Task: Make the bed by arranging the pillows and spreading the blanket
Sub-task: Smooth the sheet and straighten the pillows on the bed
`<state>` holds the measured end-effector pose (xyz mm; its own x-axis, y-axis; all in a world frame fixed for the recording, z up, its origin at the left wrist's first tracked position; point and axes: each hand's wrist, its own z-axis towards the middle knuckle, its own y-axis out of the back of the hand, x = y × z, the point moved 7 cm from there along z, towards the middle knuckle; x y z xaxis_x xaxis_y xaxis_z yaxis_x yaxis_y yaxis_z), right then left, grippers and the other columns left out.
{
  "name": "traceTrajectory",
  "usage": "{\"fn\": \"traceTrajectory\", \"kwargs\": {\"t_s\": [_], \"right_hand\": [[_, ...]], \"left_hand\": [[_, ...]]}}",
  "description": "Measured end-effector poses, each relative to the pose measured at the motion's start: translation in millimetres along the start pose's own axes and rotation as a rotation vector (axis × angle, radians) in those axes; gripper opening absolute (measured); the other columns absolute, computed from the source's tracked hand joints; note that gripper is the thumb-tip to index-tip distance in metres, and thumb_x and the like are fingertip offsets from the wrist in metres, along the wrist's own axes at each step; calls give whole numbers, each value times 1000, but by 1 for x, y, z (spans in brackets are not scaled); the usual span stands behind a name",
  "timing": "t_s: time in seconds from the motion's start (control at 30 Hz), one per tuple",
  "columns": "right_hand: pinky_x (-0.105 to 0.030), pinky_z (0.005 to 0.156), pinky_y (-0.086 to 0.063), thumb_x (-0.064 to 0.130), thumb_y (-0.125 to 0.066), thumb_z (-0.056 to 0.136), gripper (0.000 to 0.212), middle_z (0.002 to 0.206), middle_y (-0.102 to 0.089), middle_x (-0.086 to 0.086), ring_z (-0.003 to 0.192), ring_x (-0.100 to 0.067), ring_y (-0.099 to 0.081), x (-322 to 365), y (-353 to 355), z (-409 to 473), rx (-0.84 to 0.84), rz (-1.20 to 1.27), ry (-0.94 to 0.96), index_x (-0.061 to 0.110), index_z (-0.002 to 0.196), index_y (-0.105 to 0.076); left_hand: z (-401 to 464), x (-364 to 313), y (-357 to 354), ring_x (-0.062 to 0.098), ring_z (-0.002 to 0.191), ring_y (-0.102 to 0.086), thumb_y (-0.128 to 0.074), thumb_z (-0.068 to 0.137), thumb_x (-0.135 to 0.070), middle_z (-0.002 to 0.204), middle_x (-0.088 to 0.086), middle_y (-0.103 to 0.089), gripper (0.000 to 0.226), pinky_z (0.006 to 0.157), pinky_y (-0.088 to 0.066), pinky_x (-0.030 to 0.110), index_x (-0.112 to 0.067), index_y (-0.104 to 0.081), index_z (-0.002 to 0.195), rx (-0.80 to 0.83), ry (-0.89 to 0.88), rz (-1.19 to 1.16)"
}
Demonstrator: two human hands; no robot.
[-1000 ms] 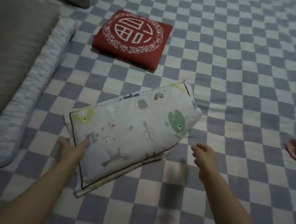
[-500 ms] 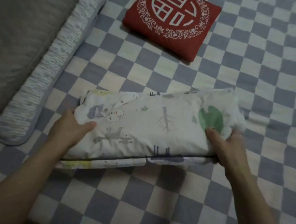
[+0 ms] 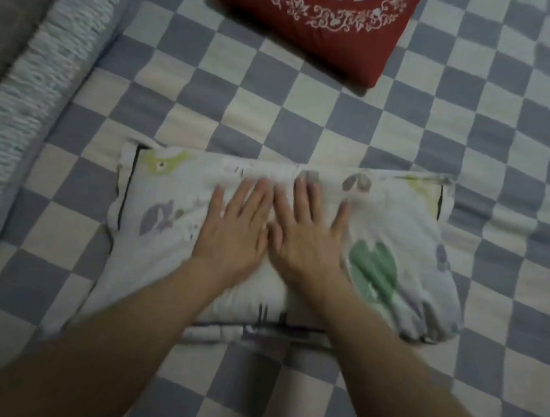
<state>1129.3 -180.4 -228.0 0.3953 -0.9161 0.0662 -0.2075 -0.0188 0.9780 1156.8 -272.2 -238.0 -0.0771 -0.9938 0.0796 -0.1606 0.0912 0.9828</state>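
Plainly, from the head view, the printed pillow (image 3: pixel 297 244) lay flat on the blue-and-cream checked blanket (image 3: pixel 411 121), long side running left to right, roughly in the middle of the picture. Both hands rested palm down on top of it, side by side near its centre. The left hand (image 3: pixel 236 228) had its fingers extended and slightly spread, tips pointing away from the person; the right hand (image 3: pixel 307 239) was likewise flat, fingers spread wider, its thumb edge touching or nearly touching the left hand. Neither hand gripped any fabric. The pillow's case was pale, with green and grey cartoon shapes and a dark piped line near its left and right ends; the fingertips were blurred. Beyond the pillow, apart from it, a red cushion (image 3: pixel 314 19) with a white ornamental pattern sat on the same blanket, partly cut off by the top edge. At the left ran a long pale ribbed bolster (image 3: pixel 33 108), and beyond that a grey surface (image 3: pixel 12 11) that could not be identified. Both forearms were bare.
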Motion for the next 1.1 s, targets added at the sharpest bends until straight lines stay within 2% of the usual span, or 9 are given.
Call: {"fn": "traceTrajectory", "kwargs": {"t_s": [0.07,0.27,0.37,0.53,0.63,0.8,0.93,1.0,1.1], "right_hand": [[-64,108,8,44,-16,94,58,159,-5,-6,146,-22,-1,-4,0,19,37,17,-29,28,149,-10],[-59,110,-3,42,-29,91,60,155,-16,-5,144,-21,-9,10,-25,-68,-8,117,-61,25,147,-17],[-51,111,10,48,-19,95,56,156,2,5,143,-15,11,-18,-10,-34,12,69,-45,32,146,-3],[-47,108,25,53,-5,94,56,147,31,14,138,-13,28,-88,-5,-68,40,-8,-265,37,141,20],[-56,110,12,62,-1,88,59,146,36,13,140,-18,26,-116,-3,-90,120,62,-401,42,137,26],[-55,115,-11,59,-33,89,75,157,16,-10,143,-39,1,-154,5,-89,208,450,-562,39,146,11],[-45,109,-29,45,-65,82,101,152,-25,-18,135,-39,-30,-162,12,-93,32,1023,-909,17,149,6],[-41,81,-51,49,-79,64,101,137,-46,-22,111,-34,-52,-160,24,-96,31,1038,-989,3,141,-32],[-25,47,-35,30,-76,75,65,113,-58,-28,83,-27,-52,-154,57,-97,-69,902,-990,-9,120,-51]], "left_hand": [[13,5,5,19,146,1,0,90,-32,158,2,2,60,113,15,47,-13,4,147,14,101,-59],[-61,-22,-15,24,141,-21,-8,95,-31,153,12,-20,58,114,-3,48,-3,-22,144,-10,0,-121],[-33,3,-4,21,136,-33,-25,89,-39,149,11,-34,62,113,-3,43,-4,-36,140,-5,-30,-89],[-61,45,-12,18,145,-5,-22,89,-41,153,3,-17,64,113,7,49,-6,-22,144,-48,165,-93],[-77,69,-18,20,145,7,-14,92,-45,156,1,-3,63,111,3,58,-14,-10,147,19,294,-104],[-86,113,-17,37,142,-3,-30,94,-53,157,6,12,70,112,-14,58,-30,8,147,186,652,-564],[-92,135,-2,30,109,-53,-72,78,-36,132,16,-50,73,88,-43,34,-3,-39,134,22,993,-1207],[-99,134,4,22,85,-55,-75,76,-26,107,14,-62,51,73,-40,27,-1,-56,116,33,1031,-1324],[-101,134,20,23,88,-56,-76,75,-23,111,16,-62,50,72,-38,26,-1,-56,114,-52,963,-1306]]}}
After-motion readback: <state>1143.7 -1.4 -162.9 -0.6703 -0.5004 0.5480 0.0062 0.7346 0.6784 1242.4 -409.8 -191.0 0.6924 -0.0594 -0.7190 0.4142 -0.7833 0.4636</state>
